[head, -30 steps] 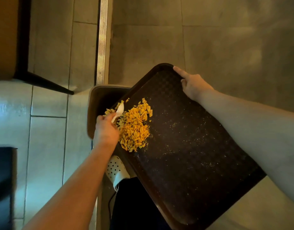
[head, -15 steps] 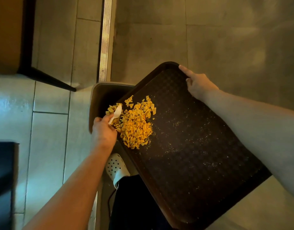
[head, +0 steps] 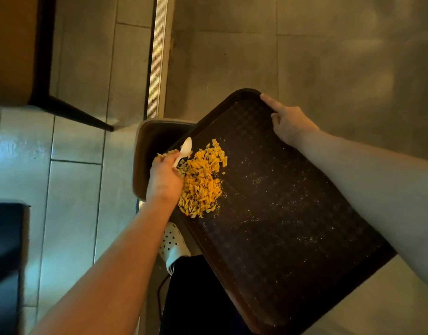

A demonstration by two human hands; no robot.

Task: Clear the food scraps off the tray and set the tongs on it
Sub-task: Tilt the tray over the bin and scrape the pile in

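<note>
Tiled floor [head: 72, 209], metal threshold strip [head: 157, 56], dark table leg [head: 70, 114]

A single head-worn view looks steeply down from the person's own height, wide-angled, with straight floor lines bowing toward the edges. Both forearms enter from the bottom of the frame and reach up toward the centre, close to the lens. The tiled floor [head: 72, 194] fills the left and top, and lies well below the arms.
</note>
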